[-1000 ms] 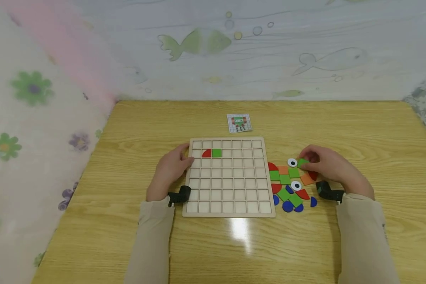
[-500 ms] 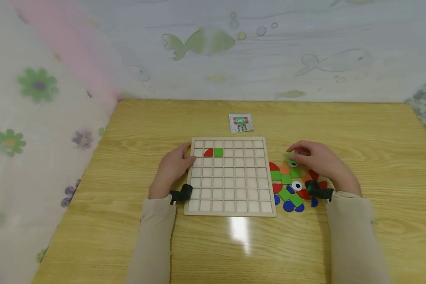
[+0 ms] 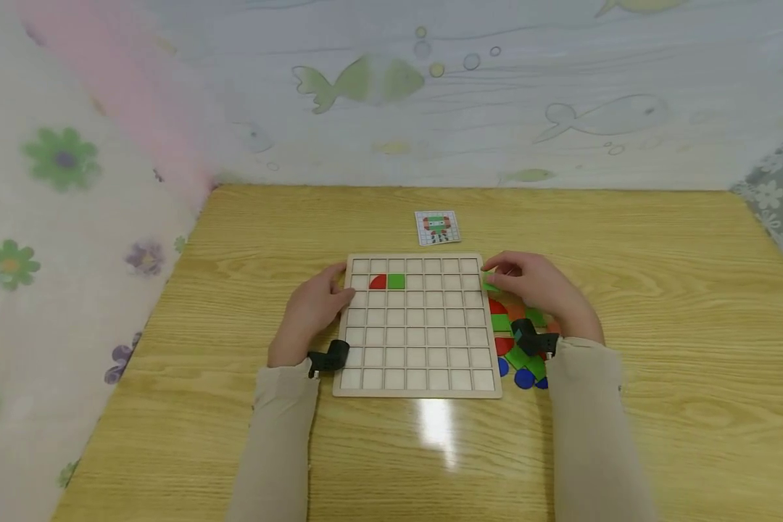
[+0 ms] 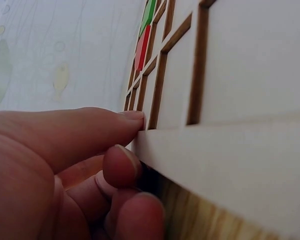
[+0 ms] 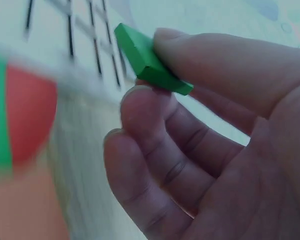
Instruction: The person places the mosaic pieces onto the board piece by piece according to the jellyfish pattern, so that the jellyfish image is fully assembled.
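A pale wooden grid board [image 3: 423,394] lies on the table, a red quarter-circle piece [image 3: 379,282] and a green square tile [image 3: 396,281] side by side in its second row. My left hand [image 3: 315,308] holds the board's left edge; in the left wrist view the thumb lies at the rim and curled fingers sit by the edge. Between thumb and fingertips my right hand [image 3: 535,283] pinches another green square tile [image 5: 147,62], tilted, just off the board's upper right edge. Below that hand, loose coloured pieces [image 3: 499,323] lie along the board's right side, partly hidden by the arm.
A small picture card [image 3: 438,228] showing a figure on a grid lies behind the board. Blue rounded pieces [image 3: 524,378] lie near the board's lower right corner. The wooden table [image 3: 692,304] extends to a patterned wall [image 3: 365,138] at the back.
My right hand has lifted the green tile from the loose pieces and moved it left to the board's edge. The left hand stays at the board's left side.
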Tool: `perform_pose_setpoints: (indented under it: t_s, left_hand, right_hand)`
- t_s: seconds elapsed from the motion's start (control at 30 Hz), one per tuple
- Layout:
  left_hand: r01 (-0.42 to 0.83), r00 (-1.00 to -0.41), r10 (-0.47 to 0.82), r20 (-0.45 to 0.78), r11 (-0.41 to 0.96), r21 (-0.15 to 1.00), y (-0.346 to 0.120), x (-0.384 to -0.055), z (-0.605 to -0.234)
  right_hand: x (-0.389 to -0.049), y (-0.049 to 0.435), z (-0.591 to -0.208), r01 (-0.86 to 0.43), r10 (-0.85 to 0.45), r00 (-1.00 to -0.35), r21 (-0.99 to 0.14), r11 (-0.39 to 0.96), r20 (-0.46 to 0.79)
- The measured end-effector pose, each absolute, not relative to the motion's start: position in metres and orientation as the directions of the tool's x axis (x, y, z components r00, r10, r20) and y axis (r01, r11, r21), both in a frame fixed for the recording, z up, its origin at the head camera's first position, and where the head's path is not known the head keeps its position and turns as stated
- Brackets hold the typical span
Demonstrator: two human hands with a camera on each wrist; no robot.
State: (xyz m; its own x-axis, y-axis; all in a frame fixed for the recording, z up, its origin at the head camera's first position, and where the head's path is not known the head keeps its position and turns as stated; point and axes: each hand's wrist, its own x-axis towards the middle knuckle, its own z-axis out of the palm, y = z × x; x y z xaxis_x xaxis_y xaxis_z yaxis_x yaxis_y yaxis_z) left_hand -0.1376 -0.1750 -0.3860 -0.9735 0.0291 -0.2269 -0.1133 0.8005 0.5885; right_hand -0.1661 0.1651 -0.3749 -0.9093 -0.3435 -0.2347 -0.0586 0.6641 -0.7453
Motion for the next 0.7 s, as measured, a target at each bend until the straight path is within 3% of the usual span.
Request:
perform_pose_setpoints:
  t_s: [0.43, 0.7]
  left_hand:
    - [-0.100, -0.976, 0.028, -0.214, 0.819, 0.565, -0.176, -0.139, -0.387]
    - [-0.107, -0.975, 0.025, -0.222, 0.819, 0.563, -0.176, -0.139, -0.387]
  right_hand:
    - [-0.173, 0.117, -0.383, -0.113, -0.360, -0.922, -0.791, 0.601, -0.142]
    - [-0.174, 0.097, -0.388, -0.157, -0.377, -0.918, -0.763, 0.627, -0.121]
